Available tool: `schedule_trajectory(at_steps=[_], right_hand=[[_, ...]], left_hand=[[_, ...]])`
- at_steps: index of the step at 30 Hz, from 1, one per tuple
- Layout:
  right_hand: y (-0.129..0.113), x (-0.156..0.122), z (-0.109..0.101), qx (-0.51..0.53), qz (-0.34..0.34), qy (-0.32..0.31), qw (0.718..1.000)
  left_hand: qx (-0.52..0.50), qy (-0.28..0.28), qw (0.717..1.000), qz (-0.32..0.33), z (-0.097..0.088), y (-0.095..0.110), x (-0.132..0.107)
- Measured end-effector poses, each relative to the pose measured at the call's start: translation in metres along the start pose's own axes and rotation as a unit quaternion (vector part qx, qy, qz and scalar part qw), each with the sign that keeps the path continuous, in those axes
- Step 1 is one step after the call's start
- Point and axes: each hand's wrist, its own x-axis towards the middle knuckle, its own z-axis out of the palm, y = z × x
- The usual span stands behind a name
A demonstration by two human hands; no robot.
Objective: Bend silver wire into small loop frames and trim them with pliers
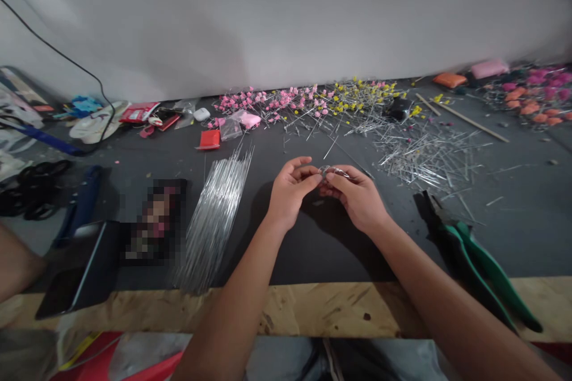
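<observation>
Two hands met over the middle of the dark mat (322, 250), well clear of the plywood table edge (313, 306); left hand (288, 190) and right hand (360, 196) were together fingertip to fingertip, both pinched shut on a small wire piece (331, 171); the piece was thin and silvery, seemingly curled, held just above the mat between thumbs and forefingers; its exact shape was too small to tell.

Step in hand, as judged: fine shaping or twisting of that wire by finger pressure alone; no tool in use. Next move, as judged, would call for a firm pinch on one side while the other side turns, with small, controlled wrist motion; the wire looked slight enough to slip or kink.

Pose: both forearms angled in from the near edge and converged; wrists low, knuckles up, left palm turned toward the right hand, spare fingers loosely curled.

Near the left hand lay a bundle of straight wires (217, 214); green-handled pliers (473, 259) lay untouched beside the right forearm; cut wire lengths (420, 152) were scattered beyond; pink-tipped stems (277, 101) and yellow-tipped stems (360, 92) lay along the wall; another person's arm (15, 262) showed at far left, apart from the work.
</observation>
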Motion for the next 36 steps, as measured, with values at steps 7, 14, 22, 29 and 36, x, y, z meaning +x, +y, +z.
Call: schedule_trajectory(at_steps=[7,14,22,29,36], right_hand=[[-0.0030,-0.0003,-0.0014,0.022,0.039,-0.022,0.999],[0.0005,0.0002,0.0000,-0.058,0.002,0.025,0.998],[0.0026,-0.0018,-0.0026,-0.226,-0.051,0.058,0.971],[0.0038,0.0048,-0.0058,-0.118,-0.032,0.051,0.991],[0.0035,0.0060,-0.0068,-0.055,-0.011,0.062,0.997]], left_hand=[[-0.009,-0.011,1.000,0.000,-0.0002,0.0016,-0.0010],[0.049,-0.020,0.998,0.017,-0.0018,-0.0032,0.0007],[0.228,-0.003,0.972,0.062,-0.0043,0.0009,0.0012],[0.272,-0.039,0.959,0.069,-0.0091,0.0014,0.0010],[0.252,-0.029,0.966,0.043,-0.0056,-0.0003,-0.0009]])
